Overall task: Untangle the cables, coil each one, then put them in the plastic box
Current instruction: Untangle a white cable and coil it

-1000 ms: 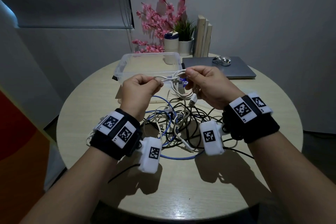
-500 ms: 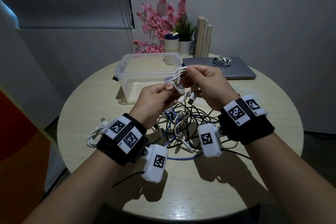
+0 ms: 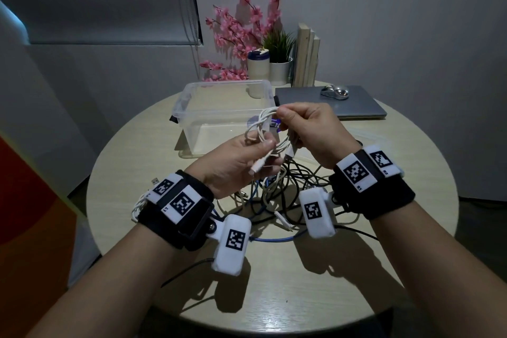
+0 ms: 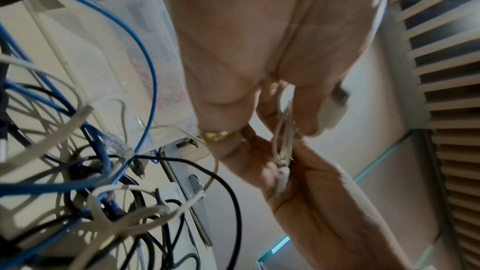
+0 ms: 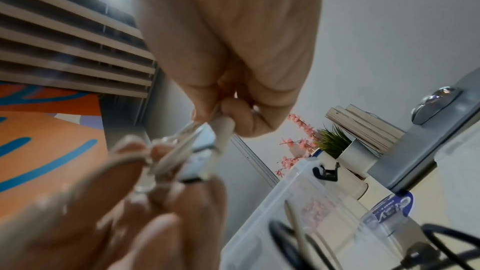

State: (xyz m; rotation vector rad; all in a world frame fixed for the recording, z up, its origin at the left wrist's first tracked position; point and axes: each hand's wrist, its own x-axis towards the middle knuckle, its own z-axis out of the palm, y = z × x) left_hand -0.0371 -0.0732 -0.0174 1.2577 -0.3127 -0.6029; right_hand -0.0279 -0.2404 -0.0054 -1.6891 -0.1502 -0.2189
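Note:
A white cable (image 3: 263, 129) is looped into a small coil and held up over the table between both hands. My right hand (image 3: 304, 129) pinches the top of the coil, and in the right wrist view its fingers (image 5: 233, 114) close on the strands. My left hand (image 3: 241, 162) grips the coil's lower part, with a white plug (image 3: 258, 167) sticking out past its fingers. A tangle of black, blue and white cables (image 3: 277, 195) lies on the table below the hands. The clear plastic box (image 3: 192, 99) stands open behind them.
A coiled white cable (image 3: 137, 206) lies at the table's left, by my left wrist. A closed laptop (image 3: 356, 110) with a silver mouse (image 3: 334, 90) sits at the back right. A white cup (image 3: 258, 66), a potted plant (image 3: 279, 63), pink flowers and books stand at the back edge.
The left hand has moved right and down from the stretched-out strand to the coil at the right hand. The cable is now gathered into loops between both hands.

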